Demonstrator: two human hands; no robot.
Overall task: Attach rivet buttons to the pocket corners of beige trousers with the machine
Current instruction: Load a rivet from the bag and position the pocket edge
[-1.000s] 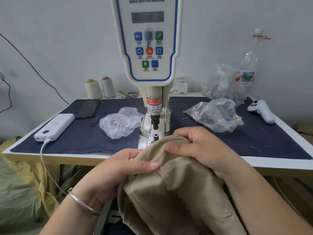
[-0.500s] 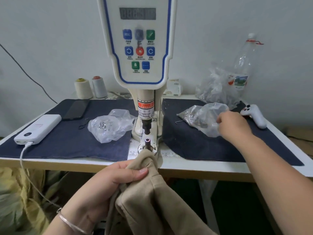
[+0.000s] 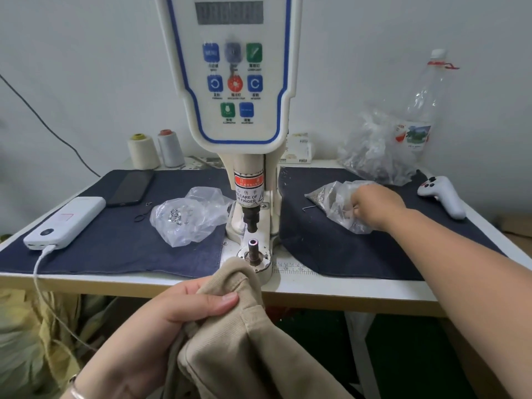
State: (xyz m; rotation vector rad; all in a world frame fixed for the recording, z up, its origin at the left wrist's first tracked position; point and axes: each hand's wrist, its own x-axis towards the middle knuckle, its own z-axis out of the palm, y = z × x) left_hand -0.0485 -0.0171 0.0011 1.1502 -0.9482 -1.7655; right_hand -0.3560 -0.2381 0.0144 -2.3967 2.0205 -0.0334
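Moved: right hand (image 3: 374,207), off the trousers (image 3: 244,335) a second ago, now at the right bag (image 3: 336,201), fingers inside; grip cannot be told. Trousers: beige, bunched at the table (image 3: 331,292) edge, touching the machine (image 3: 253,197) base below the lower die (image 3: 253,250). Left hand (image 3: 161,323): pinches the trousers fold. Left bag (image 3: 187,217): beside the machine. Power bank (image 3: 64,223): far left.

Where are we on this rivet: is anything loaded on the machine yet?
Done: the left hand grips the beige trousers, bunched just in front of the lower die. In hand: the right hand is at the plastic bag right of the machine. Left: nothing visibly sits on the die, and the fabric is not yet under the punch.
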